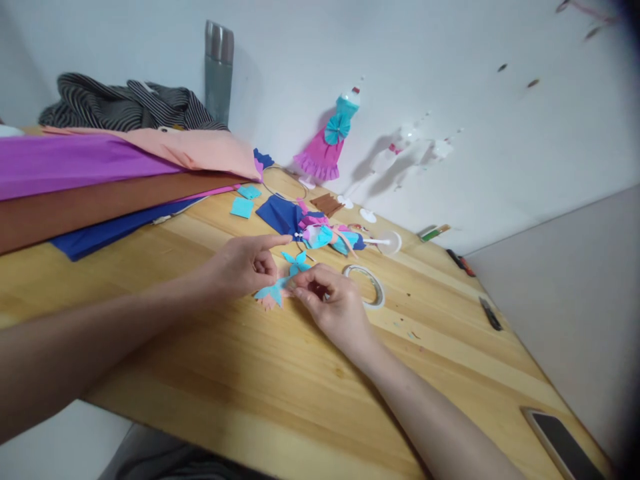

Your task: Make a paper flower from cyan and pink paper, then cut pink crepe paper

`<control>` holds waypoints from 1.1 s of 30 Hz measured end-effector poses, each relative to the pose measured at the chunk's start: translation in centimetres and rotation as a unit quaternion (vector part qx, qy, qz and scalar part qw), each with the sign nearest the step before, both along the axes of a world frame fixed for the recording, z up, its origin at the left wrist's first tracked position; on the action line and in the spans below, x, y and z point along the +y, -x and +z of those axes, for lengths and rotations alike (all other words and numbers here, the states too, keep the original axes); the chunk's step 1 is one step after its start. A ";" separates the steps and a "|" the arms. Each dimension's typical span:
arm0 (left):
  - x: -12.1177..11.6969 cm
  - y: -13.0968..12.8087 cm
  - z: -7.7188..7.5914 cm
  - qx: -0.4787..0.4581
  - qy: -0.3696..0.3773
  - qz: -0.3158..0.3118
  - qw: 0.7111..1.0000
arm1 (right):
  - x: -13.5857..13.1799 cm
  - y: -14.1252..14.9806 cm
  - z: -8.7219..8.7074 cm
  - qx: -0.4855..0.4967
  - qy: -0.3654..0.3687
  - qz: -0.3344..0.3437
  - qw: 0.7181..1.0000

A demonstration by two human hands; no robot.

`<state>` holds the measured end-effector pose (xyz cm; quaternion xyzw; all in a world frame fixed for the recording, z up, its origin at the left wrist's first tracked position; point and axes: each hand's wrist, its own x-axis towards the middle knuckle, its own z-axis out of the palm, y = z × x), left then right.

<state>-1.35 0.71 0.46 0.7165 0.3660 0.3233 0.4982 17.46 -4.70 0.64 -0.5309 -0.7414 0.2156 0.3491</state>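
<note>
My left hand (253, 263) is over the middle of the table, index finger stretched to the right and the other fingers curled down at a light-blue and peach paper flower (271, 293). Facing it, my right hand (333, 297) pinches thumb and fingers together at the flower's right side; what sits between the tips is too small to make out. Just beyond the fingertips lies another light-blue paper flower (296, 261). A roll of tape (379, 291) rests beside my right hand. Behind, a small paper-dressed figure (323, 235) lies on its side, with a white stand.
Crepe paper sheets (100, 163) fill the left side, with striped cloth (125, 103) and a bottle (219, 73) behind. A figure in a pink dress (330, 137) stands near the wall. Light-blue squares (242, 208), a cutter (491, 313) and a phone (563, 443) lie around.
</note>
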 end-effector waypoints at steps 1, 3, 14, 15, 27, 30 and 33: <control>0.0 0.0 0.0 0.000 -0.002 -0.004 1.000 | 0.0 0.1 -0.1 0.000 -0.002 0.005 1.000; -0.1 -0.1 0.0 -0.007 -0.009 -0.006 1.000 | 0.0 0.4 -0.2 0.005 -0.004 0.011 1.000; -0.2 -0.3 -0.6 -0.052 -0.001 -0.017 0.999 | -0.4 1.0 -0.3 0.024 -0.023 0.015 0.999; -0.1 -0.4 -0.6 -0.054 -0.004 -0.015 0.998 | -0.4 1.1 -0.3 0.022 -0.026 0.016 0.999; 0.1 0.1 -0.5 -0.009 0.031 -0.031 0.999 | -0.6 1.3 -0.5 0.034 0.013 0.009 0.999; 0.3 0.2 -0.7 -0.019 0.049 -0.048 0.997 | -0.7 1.4 -0.5 0.042 0.027 0.005 0.999; 0.6 0.2 -0.7 -0.053 0.051 -0.036 0.997 | -0.6 1.3 -0.6 0.047 0.034 -0.003 0.998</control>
